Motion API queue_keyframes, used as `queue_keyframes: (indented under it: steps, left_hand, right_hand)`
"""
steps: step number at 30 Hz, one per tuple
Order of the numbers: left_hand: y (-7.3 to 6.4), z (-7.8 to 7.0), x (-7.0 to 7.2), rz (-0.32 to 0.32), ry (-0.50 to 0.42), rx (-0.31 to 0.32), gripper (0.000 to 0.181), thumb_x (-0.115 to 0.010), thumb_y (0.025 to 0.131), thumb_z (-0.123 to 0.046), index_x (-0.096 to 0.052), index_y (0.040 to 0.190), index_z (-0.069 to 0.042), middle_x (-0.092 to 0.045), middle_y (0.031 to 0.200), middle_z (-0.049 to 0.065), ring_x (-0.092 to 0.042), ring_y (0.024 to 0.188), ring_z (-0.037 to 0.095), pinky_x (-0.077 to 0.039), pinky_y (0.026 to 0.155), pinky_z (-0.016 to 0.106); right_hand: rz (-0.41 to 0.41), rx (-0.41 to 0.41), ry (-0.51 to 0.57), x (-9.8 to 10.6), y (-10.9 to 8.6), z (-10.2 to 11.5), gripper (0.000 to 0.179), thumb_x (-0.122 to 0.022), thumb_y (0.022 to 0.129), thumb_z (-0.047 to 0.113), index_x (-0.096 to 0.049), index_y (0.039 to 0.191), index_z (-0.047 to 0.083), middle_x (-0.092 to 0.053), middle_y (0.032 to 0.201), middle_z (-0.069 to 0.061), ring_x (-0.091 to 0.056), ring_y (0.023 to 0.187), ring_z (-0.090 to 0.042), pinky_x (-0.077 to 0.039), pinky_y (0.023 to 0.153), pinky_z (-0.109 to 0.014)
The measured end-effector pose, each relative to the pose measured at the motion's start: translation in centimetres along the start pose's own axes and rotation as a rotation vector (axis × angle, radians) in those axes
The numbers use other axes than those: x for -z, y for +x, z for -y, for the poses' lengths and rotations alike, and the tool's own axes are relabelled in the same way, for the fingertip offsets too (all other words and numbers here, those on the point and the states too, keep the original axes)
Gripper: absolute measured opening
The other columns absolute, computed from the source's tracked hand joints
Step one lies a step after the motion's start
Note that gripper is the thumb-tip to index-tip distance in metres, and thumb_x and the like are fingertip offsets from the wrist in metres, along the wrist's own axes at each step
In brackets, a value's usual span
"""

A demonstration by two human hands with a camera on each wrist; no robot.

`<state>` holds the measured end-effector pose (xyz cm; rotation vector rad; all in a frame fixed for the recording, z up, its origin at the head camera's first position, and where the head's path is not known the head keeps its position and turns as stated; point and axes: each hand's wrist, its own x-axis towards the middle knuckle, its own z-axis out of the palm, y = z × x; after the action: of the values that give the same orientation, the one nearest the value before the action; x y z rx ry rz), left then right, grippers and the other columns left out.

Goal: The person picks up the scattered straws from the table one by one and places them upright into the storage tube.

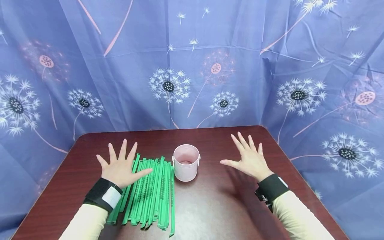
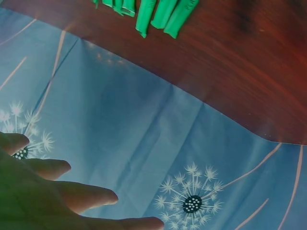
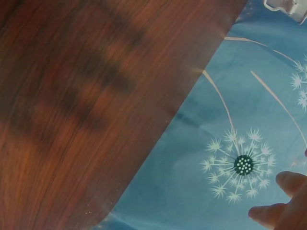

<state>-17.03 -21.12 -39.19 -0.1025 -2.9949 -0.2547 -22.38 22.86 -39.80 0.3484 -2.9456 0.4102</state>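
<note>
Green sticks (image 1: 150, 193) lie bunched on the brown tabletop (image 1: 228, 140), just left of a pale pink bucket (image 1: 186, 171). The left hand (image 1: 118, 170), above the sticks' left side, and the right hand (image 1: 252, 161), well apart from the bucket, both have a wide, empty grip. Handling seems not yet begun; taking a stick would call for lowering the left hand and narrowing its grip.

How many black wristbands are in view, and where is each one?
2. The left wristband circles the wrist of the left hand, near the green sticks; the right wristband circles that of the right hand, right of the pail. No others show.
</note>
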Motion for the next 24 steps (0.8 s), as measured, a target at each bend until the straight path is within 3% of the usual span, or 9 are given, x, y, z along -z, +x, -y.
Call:
queue_keyframes:
  steps: [6,18,22,24]
  left_hand:
    - [-0.4,1.0,0.1,-0.015,-0.005,0.028,0.114,-0.055,0.075,-0.083,-0.011,0.16,-0.021,-0.007,0.164,0.024,0.007,0.143,0.063,0.006,0.097,0.087]
    - [-0.1,2.0,-0.1,-0.009,0.007,0.061,0.113,-0.054,0.077,-0.082,-0.015,0.159,-0.015,-0.01,0.162,0.028,0.006,0.142,0.064,0.002,0.099,0.087]
    - [-0.4,3.1,-0.8,0.051,-0.017,0.102,0.112,-0.05,0.08,-0.081,-0.015,0.158,-0.009,-0.009,0.161,0.031,0.008,0.141,0.065,0.001,0.099,0.087]
    - [-0.6,3.7,-1.4,0.097,-0.029,0.13,0.108,-0.048,0.084,-0.078,-0.017,0.157,-0.004,-0.01,0.159,0.034,0.003,0.141,0.067,-0.005,0.1,0.086]
  right_hand:
    - [-0.003,0.027,0.0,-0.1,0.3,0.7,0.114,-0.058,0.069,0.087,-0.014,0.159,0.033,-0.014,0.167,-0.003,-0.007,0.152,-0.045,-0.002,0.112,-0.076]
    - [-0.039,0.029,-0.003,0.0,0.2,1.1,0.116,-0.061,0.069,0.085,-0.019,0.16,0.027,-0.017,0.167,-0.004,-0.012,0.151,-0.045,-0.005,0.113,-0.074]
    - [-0.056,0.036,0.022,-0.4,0.2,1.7,0.115,-0.063,0.069,0.083,-0.02,0.159,0.027,-0.018,0.166,-0.004,-0.014,0.151,-0.044,-0.007,0.113,-0.073]
    - [-0.059,0.035,0.04,-0.8,0.1,1.9,0.116,-0.063,0.068,0.084,-0.019,0.159,0.028,-0.019,0.166,-0.004,-0.015,0.151,-0.044,-0.008,0.114,-0.073]
